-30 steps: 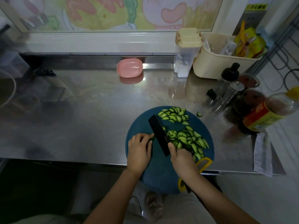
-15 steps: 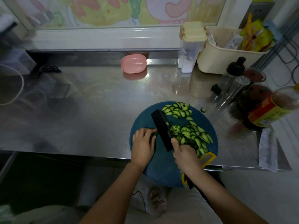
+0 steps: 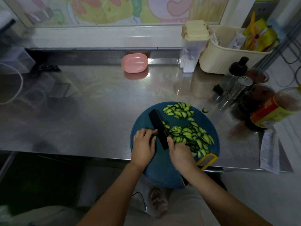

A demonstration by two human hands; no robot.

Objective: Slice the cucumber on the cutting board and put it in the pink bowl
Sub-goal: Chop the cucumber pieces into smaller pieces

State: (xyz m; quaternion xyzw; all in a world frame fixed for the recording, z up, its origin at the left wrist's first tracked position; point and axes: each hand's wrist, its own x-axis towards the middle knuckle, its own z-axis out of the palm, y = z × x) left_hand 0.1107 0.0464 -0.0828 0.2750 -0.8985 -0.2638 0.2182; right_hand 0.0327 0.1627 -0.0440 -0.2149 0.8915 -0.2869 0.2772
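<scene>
My left hand (image 3: 143,144) is curled over the last short end of the cucumber (image 3: 155,134), fingertips tucked back so the blade has knuckles to ride against and not nails. It pins the piece flat to the cutting board (image 3: 145,121) so it cannot roll. My right hand (image 3: 180,150) is wrapped tight round the handle of the knife (image 3: 158,128), gripped high up near the blade for control. The handle itself is hidden under my palm. The black blade stands edge down, right beside my left fingers, pointing away and to the left.

The slices (image 3: 190,134) lie to the right of the blade, where each cut drops them. A second heap sits at the far edge of the board, out of the knife's way. One stray slice (image 3: 204,110) lies on the table (image 3: 97,103) just off the board's far right edge.

The pink bowl (image 3: 134,62) waits at the far side of the table, well apart from the board, with nothing in it that I can see. I judge the cutting nearly done and the moving not yet begun.
</scene>
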